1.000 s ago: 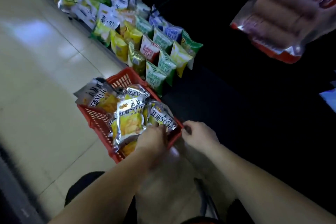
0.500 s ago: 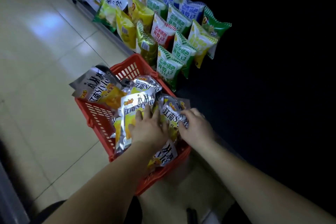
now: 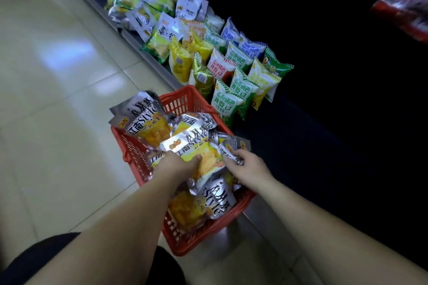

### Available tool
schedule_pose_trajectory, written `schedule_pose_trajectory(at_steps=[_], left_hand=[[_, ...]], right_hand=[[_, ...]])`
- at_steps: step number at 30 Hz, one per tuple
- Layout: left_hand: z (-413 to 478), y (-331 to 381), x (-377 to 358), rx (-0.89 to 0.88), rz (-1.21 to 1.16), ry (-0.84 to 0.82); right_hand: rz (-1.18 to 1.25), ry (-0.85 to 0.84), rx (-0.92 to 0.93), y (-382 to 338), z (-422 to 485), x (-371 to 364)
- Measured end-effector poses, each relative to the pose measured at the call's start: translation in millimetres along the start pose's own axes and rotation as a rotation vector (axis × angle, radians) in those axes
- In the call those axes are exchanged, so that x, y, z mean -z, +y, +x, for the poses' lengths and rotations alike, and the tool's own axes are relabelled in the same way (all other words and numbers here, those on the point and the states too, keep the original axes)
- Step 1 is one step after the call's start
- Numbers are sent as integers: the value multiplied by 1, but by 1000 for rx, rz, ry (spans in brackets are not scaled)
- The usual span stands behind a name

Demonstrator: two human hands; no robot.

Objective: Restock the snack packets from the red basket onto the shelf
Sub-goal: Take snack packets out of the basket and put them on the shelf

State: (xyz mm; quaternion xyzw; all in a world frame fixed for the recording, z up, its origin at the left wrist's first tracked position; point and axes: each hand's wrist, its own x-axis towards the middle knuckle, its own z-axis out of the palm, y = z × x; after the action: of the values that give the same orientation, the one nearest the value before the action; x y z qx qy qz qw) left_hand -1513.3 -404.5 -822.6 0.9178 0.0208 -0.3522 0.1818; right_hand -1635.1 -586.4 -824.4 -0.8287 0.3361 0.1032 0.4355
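A red basket (image 3: 185, 100) stands on the tiled floor against the low shelf edge, filled with several silver-and-yellow snack packets (image 3: 148, 120). My left hand (image 3: 173, 165) reaches into the basket's middle, its fingers curled around the lower edge of the top packet (image 3: 196, 148). My right hand (image 3: 249, 164) lies just to the right, pinching the silver corner of a neighbouring packet (image 3: 231, 147). Beyond the basket, the dark bottom shelf (image 3: 289, 141) holds rows of upright snack bags.
Green, white, yellow and blue snack bags (image 3: 231, 76) stand in rows on the shelf past the basket. To the left lies beige tiled floor (image 3: 58, 99). A red-and-clear bag (image 3: 403, 9) hangs at the upper right. My dark-clothed knee (image 3: 34, 259) shows at the bottom left.
Both hands moved from the basket's near rim into the packets. My left hand went from lying flat on the top packet to gripping its edge; my right took hold of a packet corner.
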Motion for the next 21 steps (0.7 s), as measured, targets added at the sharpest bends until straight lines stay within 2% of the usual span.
schedule_pose_trajectory(at_steps=[3, 6, 9, 11, 13, 16, 18, 21], left_hand=[[-3, 4, -15, -33, 59, -28], [-6, 9, -24, -162, 137, -46], [3, 5, -19, -218, -48, 98], [18, -3, -16, -102, -96, 207], [29, -9, -16, 36, -86, 143], [47, -17, -29, 83, -324, -34], [75, -32, -41, 41, -424, 4], [55, -18, -29, -23, -549, 64]], right_hand=[[171, -37, 59, -6, 4, -13], [187, -78, 49, 3, 10, -30], [270, -58, -8, 25, 5, -39], [235, -7, 38, 38, 4, -43], [275, 16, 37, 38, 7, -48], [264, -57, 22, 27, 8, -56], [263, -115, 9, 24, 9, -57], [378, -174, -18, 17, 8, -46]])
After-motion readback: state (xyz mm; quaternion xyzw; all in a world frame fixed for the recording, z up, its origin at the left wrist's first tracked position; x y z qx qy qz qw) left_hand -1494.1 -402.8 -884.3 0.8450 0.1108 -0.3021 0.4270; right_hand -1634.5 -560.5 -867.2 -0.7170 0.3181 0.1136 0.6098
